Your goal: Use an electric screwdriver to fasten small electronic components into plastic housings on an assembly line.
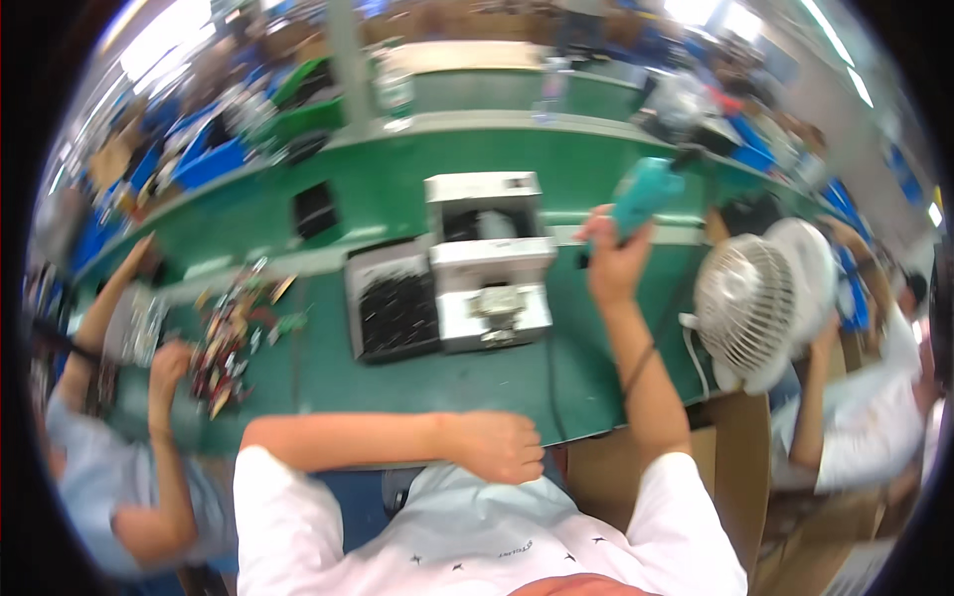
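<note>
My right hand (618, 260) is raised over the right part of the green bench, its fingers wrapped round a teal electric screwdriver (644, 194), blurred by motion. The tool's dark end tilts up and to the right. My left hand (497, 447) rests curled at the bench's front edge, close to my body; whatever may be inside its fingers is hidden. Ahead of it stands a white fixture (452, 323) with a metal-looking part (499, 306) on it. Behind that is a white open box (433, 204) with dark contents. A black tray (355, 328) of small black parts lies left of the fixture.
A white fan (745, 298) stands on the right, beside a cardboard box (740, 467). Loose coloured parts (231, 343) lie at left near a co-worker's hands (171, 360). Another person (855, 417) sits at right. A thin dark cord (554, 387) hangs over the front edge.
</note>
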Action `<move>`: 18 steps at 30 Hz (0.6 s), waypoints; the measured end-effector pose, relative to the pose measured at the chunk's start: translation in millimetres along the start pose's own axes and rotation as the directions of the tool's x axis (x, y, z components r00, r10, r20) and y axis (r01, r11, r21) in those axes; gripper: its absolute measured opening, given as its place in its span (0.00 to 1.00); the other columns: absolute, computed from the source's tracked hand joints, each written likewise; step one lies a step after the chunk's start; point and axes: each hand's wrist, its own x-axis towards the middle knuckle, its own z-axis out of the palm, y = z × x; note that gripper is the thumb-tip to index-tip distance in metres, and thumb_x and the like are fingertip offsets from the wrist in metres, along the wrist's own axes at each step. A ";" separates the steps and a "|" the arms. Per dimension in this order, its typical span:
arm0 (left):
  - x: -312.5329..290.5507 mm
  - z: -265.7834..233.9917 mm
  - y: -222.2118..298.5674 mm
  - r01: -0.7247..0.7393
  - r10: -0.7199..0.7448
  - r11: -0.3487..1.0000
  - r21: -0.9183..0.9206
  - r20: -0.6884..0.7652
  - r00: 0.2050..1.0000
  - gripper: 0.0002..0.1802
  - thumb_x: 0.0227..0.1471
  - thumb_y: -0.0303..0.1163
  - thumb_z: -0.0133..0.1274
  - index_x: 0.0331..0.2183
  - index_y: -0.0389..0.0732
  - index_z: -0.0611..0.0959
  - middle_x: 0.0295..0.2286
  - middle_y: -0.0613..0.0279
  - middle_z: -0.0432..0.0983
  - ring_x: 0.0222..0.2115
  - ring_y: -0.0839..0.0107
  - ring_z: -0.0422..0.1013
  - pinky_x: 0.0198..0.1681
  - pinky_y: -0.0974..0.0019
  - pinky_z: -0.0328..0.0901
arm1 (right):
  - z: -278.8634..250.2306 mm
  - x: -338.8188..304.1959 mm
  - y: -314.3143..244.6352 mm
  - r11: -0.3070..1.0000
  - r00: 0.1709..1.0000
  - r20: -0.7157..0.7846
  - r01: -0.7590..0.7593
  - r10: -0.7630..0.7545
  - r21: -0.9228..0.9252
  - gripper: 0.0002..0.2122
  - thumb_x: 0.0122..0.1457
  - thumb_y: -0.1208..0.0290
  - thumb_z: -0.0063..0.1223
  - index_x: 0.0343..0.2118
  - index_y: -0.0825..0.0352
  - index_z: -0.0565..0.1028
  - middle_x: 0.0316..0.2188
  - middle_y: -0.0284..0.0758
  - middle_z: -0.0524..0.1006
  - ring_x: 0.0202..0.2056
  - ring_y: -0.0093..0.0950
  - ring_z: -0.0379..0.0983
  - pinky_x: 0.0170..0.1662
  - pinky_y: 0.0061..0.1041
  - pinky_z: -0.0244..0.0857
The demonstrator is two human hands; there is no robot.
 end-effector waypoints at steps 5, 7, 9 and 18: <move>11.1 24.3 -18.2 0.206 -0.197 0.962 -0.176 0.069 0.978 0.09 0.48 0.32 0.50 0.20 0.43 0.71 0.19 0.63 0.67 0.20 0.64 0.66 0.26 0.67 0.62 | -22.4 -17.8 10.8 0.886 0.990 -0.043 0.099 -0.132 -0.453 0.24 0.54 0.73 0.52 0.53 0.65 0.58 0.27 0.32 0.72 0.22 0.21 0.67 0.27 0.19 0.63; 15.7 23.7 -19.3 0.176 -0.166 0.968 -0.182 0.067 0.984 0.09 0.49 0.32 0.50 0.21 0.43 0.71 0.19 0.63 0.67 0.20 0.64 0.66 0.26 0.67 0.62 | -21.5 -23.1 -3.1 0.890 0.993 -0.079 0.039 -0.084 -0.455 0.29 0.51 0.67 0.56 0.54 0.65 0.57 0.30 0.37 0.77 0.25 0.35 0.74 0.28 0.28 0.66; 18.0 19.7 -17.2 0.209 -0.201 0.965 -0.159 0.068 0.977 0.09 0.49 0.33 0.51 0.21 0.43 0.72 0.19 0.63 0.68 0.20 0.65 0.66 0.26 0.68 0.62 | -24.3 -23.0 -6.3 0.880 0.990 -0.081 0.062 -0.113 -0.472 0.29 0.51 0.67 0.57 0.54 0.65 0.57 0.30 0.37 0.77 0.25 0.35 0.74 0.27 0.28 0.66; 11.2 27.2 -21.2 0.284 -0.270 0.938 -0.198 0.095 0.958 0.09 0.50 0.33 0.52 0.21 0.43 0.73 0.19 0.63 0.67 0.19 0.65 0.65 0.26 0.68 0.62 | -19.3 -29.4 -12.1 0.947 0.998 -0.045 0.029 -0.046 -0.320 0.28 0.51 0.70 0.57 0.54 0.64 0.57 0.30 0.37 0.76 0.24 0.32 0.73 0.28 0.26 0.66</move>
